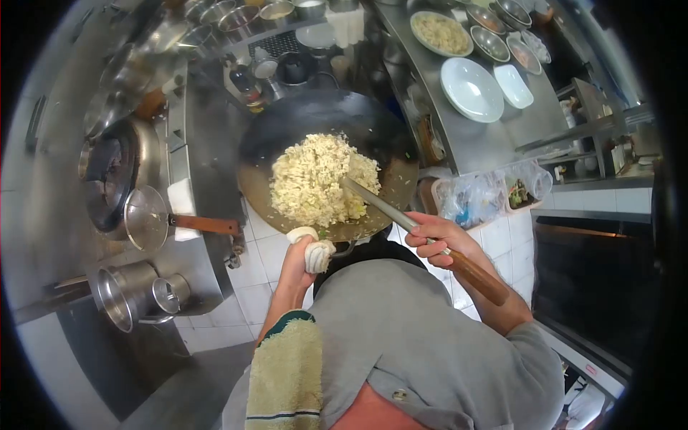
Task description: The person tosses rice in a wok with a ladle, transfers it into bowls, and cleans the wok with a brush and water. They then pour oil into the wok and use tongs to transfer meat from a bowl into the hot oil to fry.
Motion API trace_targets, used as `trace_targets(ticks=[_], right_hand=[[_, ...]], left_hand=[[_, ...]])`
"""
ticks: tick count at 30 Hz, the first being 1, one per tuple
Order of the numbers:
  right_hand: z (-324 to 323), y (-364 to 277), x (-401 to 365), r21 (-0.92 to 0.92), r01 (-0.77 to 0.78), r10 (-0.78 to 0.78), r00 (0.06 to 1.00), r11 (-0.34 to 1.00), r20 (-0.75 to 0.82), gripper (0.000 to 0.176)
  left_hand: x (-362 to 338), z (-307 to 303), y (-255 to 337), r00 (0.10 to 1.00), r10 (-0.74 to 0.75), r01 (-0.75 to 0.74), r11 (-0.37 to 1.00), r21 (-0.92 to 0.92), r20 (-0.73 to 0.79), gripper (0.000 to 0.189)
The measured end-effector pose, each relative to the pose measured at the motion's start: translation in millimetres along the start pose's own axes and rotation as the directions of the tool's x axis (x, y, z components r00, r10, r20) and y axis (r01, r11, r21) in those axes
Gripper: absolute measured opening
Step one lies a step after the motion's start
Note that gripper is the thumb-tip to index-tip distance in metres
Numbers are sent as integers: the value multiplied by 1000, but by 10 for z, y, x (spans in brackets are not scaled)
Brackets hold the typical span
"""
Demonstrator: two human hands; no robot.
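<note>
A large dark wok [261, 136] holds a heap of fried rice [315, 179] with bits of green in it. My left hand [297, 261] is closed around a folded white cloth [319, 256] at the wok's near rim. My right hand [441, 240] grips the metal shaft of a ladle [387, 209], whose wooden handle lies back along my forearm. The ladle's head is hidden in the rice. A yellowish towel [287, 373] covers my left forearm.
To the right, a steel counter [494, 147] carries a white oval plate [471, 89], a plate of food [441, 34] and metal bowls. At left are a strainer [147, 218] with a wooden handle, another wok [115, 175] and steel pots [125, 290].
</note>
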State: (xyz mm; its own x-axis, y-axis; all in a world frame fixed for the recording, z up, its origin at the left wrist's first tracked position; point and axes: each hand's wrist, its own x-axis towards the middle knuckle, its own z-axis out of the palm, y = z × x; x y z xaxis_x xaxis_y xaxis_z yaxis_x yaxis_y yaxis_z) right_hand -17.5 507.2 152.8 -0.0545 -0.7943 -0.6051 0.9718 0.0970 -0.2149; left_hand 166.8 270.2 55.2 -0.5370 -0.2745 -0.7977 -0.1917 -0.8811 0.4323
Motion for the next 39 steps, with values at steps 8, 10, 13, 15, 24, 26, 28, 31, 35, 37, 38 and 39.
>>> trace_targets(ticks=[8, 10, 13, 15, 24, 26, 28, 31, 35, 37, 38, 39], right_hand=[[-361, -156, -769, 27, 279, -279, 960, 960, 17, 49], [-325, -277, -965, 5, 380, -380, 924, 925, 38, 51], [-154, -209, -1107, -139, 549, -559, 828, 824, -44, 54], [-191, -67, -1238, -230, 636, -660, 750, 737, -43, 55], [-493, -100, -1199, -742, 504, -883, 389, 442, -262, 62], [-996, -210, -782, -961, 132, -961, 169, 241, -218, 65], [-1398, -281, -401, -996, -38, -996, 15, 83, -84, 66], [-1513, -491, -304, -995, -94, -995, -93, 37, -28, 69], [-1566, -833, -518, -998, 47, -983, -184, -35, 26, 67], [-1321, -854, -732, -870, 408, -956, 26, 277, -292, 58], [-1203, -857, -900, -731, 612, -942, 74, 303, -329, 56], [-1147, -856, -1061, -543, 775, -927, 143, 323, -347, 55]], left_hand=[[-144, 489, -76, 977, 144, -165, 977, 132, 159, 11], [-94, 732, -17, 966, 185, -211, 968, 136, 182, 10], [31, 768, 68, 930, 264, -294, 952, 87, 255, 9], [151, 656, -28, 887, 301, -348, 934, 78, 351, 11], [-55, 490, 183, 932, 234, -245, 970, 4, 275, 8], [-124, 600, 255, 950, 183, -187, 982, -9, 252, 8], [-192, 683, 308, 960, 151, -151, 988, -21, 237, 9], [-362, 818, 338, 977, 124, -113, 991, -72, 173, 19], [-629, 916, 421, 982, 16, -1, 997, -77, 186, 23], [-794, 1037, 401, 991, 78, -70, 995, -74, 108, 26], [-871, 1069, 341, 991, 119, -114, 990, -80, 65, 29], [-841, 1071, 302, 972, 86, -49, 984, -170, 220, 27]])
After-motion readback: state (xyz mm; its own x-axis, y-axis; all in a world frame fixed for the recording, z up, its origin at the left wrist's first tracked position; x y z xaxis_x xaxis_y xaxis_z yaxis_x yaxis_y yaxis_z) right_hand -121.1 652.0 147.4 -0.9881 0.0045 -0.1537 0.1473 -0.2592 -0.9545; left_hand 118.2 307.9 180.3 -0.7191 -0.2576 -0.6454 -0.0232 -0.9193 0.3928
